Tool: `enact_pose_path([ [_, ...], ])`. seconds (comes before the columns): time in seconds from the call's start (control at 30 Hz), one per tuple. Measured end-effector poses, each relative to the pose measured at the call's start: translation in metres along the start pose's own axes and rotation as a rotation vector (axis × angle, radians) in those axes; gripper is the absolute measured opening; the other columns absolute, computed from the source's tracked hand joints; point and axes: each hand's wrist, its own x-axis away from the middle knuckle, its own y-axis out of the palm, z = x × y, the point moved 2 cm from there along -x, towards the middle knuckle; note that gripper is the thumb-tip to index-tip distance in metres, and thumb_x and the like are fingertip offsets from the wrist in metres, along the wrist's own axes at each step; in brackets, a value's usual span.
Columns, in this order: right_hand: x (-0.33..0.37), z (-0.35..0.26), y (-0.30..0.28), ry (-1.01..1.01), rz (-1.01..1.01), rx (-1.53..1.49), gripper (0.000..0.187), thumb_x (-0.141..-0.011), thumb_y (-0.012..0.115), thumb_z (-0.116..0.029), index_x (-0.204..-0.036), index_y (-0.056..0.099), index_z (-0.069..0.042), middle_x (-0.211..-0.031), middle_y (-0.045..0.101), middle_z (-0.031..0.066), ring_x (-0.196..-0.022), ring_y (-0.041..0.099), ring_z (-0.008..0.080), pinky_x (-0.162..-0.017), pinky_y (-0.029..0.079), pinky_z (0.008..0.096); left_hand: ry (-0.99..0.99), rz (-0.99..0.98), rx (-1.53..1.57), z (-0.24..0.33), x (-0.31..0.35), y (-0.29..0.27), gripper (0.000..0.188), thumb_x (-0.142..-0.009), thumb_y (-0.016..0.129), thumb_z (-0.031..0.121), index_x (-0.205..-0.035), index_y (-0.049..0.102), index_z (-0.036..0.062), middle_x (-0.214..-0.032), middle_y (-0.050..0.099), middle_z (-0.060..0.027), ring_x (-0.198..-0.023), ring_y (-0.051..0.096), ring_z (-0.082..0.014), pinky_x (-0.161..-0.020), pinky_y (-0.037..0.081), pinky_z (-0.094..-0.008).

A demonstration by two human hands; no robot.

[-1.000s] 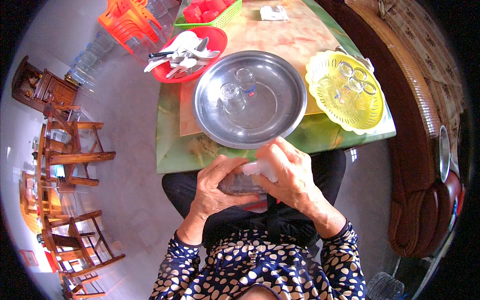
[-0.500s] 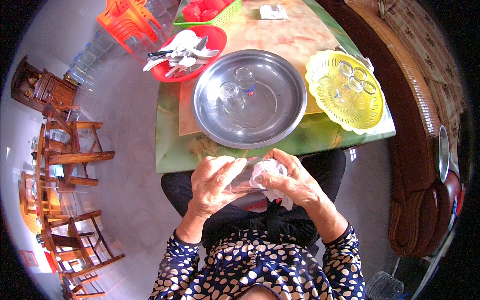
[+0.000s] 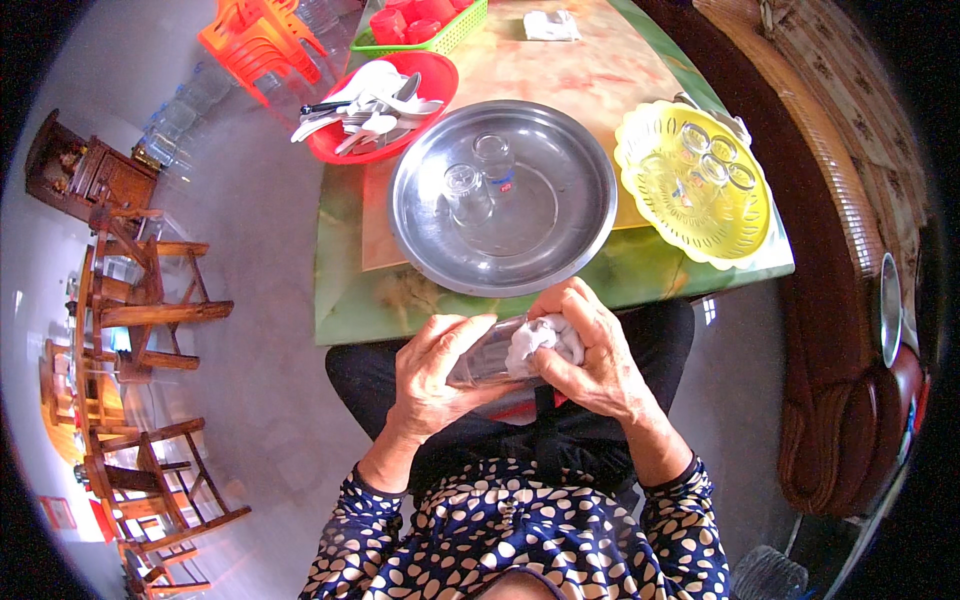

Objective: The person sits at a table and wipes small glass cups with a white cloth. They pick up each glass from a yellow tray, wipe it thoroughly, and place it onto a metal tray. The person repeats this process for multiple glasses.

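Note:
My left hand (image 3: 432,372) is wrapped round the base end of a clear drinking glass (image 3: 487,358), held on its side above my lap. In my right hand (image 3: 597,358) is a bunched white cloth (image 3: 543,346), pressed at the mouth end of that glass. Just beyond my hands, a wide steel basin (image 3: 570,245) stands on the table, with two clear glasses (image 3: 468,196) in it. To the right, a yellow scalloped plastic basket (image 3: 722,238) contains several clear glasses (image 3: 713,168).
A red bowl (image 3: 440,75) of spoons and other utensils (image 3: 375,105) stands at the table's left. Behind it sits a green basket (image 3: 455,38) with red cups (image 3: 405,22). A folded white cloth (image 3: 551,26) lies farther back. Wooden chairs (image 3: 165,315) stand left; a brown sofa (image 3: 835,400) lines the right.
The cloth in my right hand is bunched more tightly against the glass's mouth, its hanging end no longer showing. My right fingers have shifted slightly up. The left hand keeps its hold.

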Motion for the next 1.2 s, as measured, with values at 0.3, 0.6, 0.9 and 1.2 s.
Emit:
enact_pose_path([
  [0.3,0.013,0.003,-0.010,0.031,-0.292,-0.278,0.033,-0.072,0.060,-0.014,-0.102,0.059,-0.001,-0.102,0.044,0.0113,-0.100,0.046,0.0241,-0.087,0.039,0.0337,-0.048,-0.056,0.048,0.001,-0.002,-0.005,0.058,-0.052,0.087,0.014,-0.103,0.062,0.0023,-0.092,0.061,-0.0082,-0.080,0.063,-0.0206,-0.070,0.053,-0.0306],
  [0.6,0.021,-0.002,-0.006,-0.076,0.060,-0.244,0.030,-0.076,0.061,-0.010,-0.103,0.056,0.000,-0.103,0.050,0.0118,-0.095,0.049,0.0211,-0.083,0.040,0.0309,-0.205,0.018,0.121,-0.005,-0.002,-0.002,0.063,-0.049,0.086,0.010,-0.106,0.059,0.0046,-0.090,0.063,-0.0060,-0.078,0.063,-0.0166,-0.069,0.051,-0.0283],
  [0.9,0.014,-0.012,0.020,-0.236,0.282,0.204,0.048,-0.061,0.058,0.009,-0.107,0.060,-0.004,-0.102,0.049,0.0170,-0.088,0.055,0.0271,-0.074,0.048,0.0333,-0.160,0.014,0.049,0.005,0.000,0.005,0.058,-0.055,0.085,0.011,-0.107,0.059,0.0041,-0.087,0.061,-0.0079,-0.074,0.061,-0.0207,-0.065,0.051,-0.0306],
  [1.2,0.004,-0.020,0.017,-0.328,0.159,0.508,0.037,-0.061,0.066,-0.003,-0.098,0.062,-0.007,-0.099,0.052,0.0128,-0.088,0.051,0.0308,-0.075,0.046,0.0386,-0.116,-0.087,-0.073,0.005,0.008,0.009,0.053,-0.057,0.083,0.022,-0.099,0.057,0.0015,-0.087,0.061,-0.0089,-0.074,0.062,-0.0247,-0.062,0.052,-0.0328],
])
